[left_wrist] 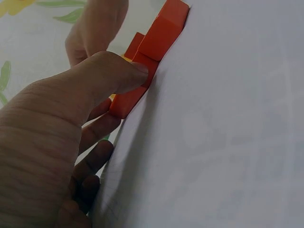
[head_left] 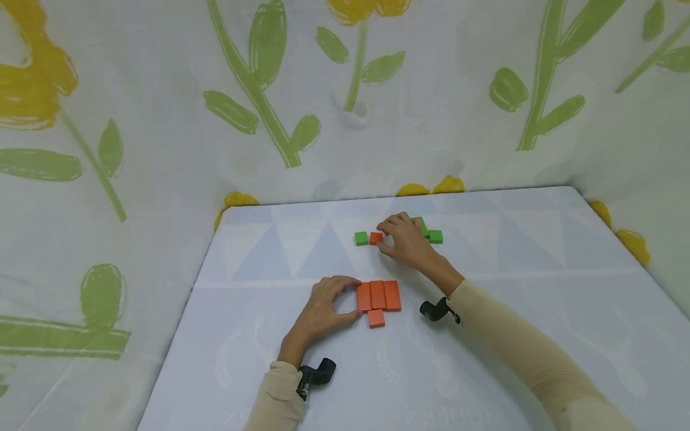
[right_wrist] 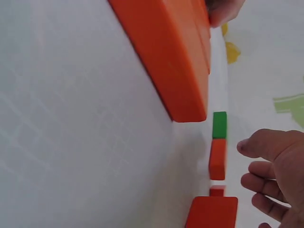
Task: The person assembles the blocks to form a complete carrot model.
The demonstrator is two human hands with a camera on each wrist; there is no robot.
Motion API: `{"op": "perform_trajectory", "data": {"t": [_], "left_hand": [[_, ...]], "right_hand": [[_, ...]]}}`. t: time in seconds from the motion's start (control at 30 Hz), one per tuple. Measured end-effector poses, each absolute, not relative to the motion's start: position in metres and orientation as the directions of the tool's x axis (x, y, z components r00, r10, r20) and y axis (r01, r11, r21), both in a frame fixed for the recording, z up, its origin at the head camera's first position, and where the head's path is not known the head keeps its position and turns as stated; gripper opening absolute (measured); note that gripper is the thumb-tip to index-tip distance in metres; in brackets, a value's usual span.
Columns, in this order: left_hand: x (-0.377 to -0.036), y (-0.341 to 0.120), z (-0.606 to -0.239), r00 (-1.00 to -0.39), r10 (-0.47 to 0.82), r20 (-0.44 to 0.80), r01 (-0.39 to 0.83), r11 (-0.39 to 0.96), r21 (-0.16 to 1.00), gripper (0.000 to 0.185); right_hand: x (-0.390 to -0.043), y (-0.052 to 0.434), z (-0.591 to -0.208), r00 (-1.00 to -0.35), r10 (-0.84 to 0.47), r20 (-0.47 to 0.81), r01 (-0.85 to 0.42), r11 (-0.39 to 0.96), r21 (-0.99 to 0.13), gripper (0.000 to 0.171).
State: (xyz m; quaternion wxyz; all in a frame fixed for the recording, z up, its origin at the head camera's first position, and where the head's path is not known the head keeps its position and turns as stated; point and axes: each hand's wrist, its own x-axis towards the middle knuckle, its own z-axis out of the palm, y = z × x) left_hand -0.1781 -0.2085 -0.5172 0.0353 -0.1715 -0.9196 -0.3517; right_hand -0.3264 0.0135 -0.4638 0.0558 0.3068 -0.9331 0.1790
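Three orange rectangular blocks (head_left: 378,295) lie side by side on the table. A smaller orange block (head_left: 376,318) sits just in front of them. My left hand (head_left: 321,308) holds the left end of the row between thumb and fingers; in the left wrist view its thumb (left_wrist: 128,76) lies against the orange block (left_wrist: 124,102). Farther back, my right hand (head_left: 406,240) is beside a small orange block (head_left: 375,238), thumb and fingers parted at its right side. A small green block (head_left: 361,238) stands left of it. In the right wrist view, my right hand's fingers (right_wrist: 266,183) hold nothing.
Right of my right hand lie a green block (head_left: 436,236) and a larger green block (head_left: 421,225), partly covered by the hand. The pale patterned table (head_left: 269,251) ends at a flower-printed cloth backdrop (head_left: 431,108). Each wrist carries a black camera (head_left: 319,372).
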Motion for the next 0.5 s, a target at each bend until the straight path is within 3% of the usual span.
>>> {"op": "perform_trajectory", "data": {"t": [0.33,0.5], "left_hand": [[-0.176,-0.206,-0.516,-0.94,0.295,0.172,0.334,0.694,0.637,0.055],[-0.176,-0.209,-0.514,-0.941,0.293,0.172,0.333,0.697,0.635,0.055]], "right_hand": [[-0.34,0.007,-0.475,-0.815,-0.556,0.162,-0.579,0.772,-0.262,0.034],[-0.337,0.007,-0.47,-0.8,-0.567,0.197,-0.601,0.749,-0.279,0.03]]}}
